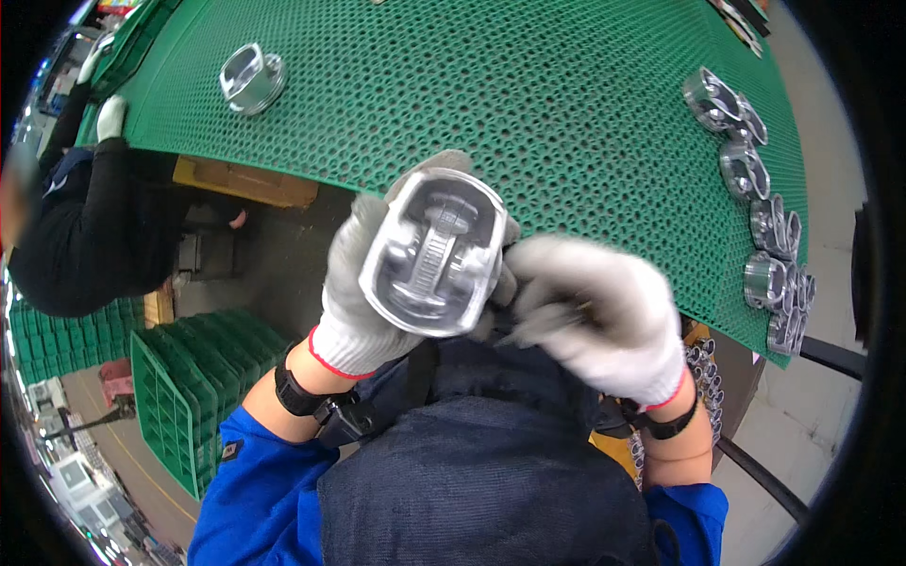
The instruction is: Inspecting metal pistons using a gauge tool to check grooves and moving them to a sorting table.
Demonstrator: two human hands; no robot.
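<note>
A shiny metal engine piston is held up in front of me, its hollow underside with a ribbed middle facing up. My left hand, in a white knit glove with grey fingertips, is closed around it from the left and behind. Just to the right of the piston is my right hand, gloved the same way and smeared by motion. Its fingers are close to the piston's right edge; whether they touch it I cannot tell.
A green perforated mat covers the table. One piston stands at its far left, and several pistons line the right edge. Green crates are stacked at lower left. A co-worker in black is at the far left.
</note>
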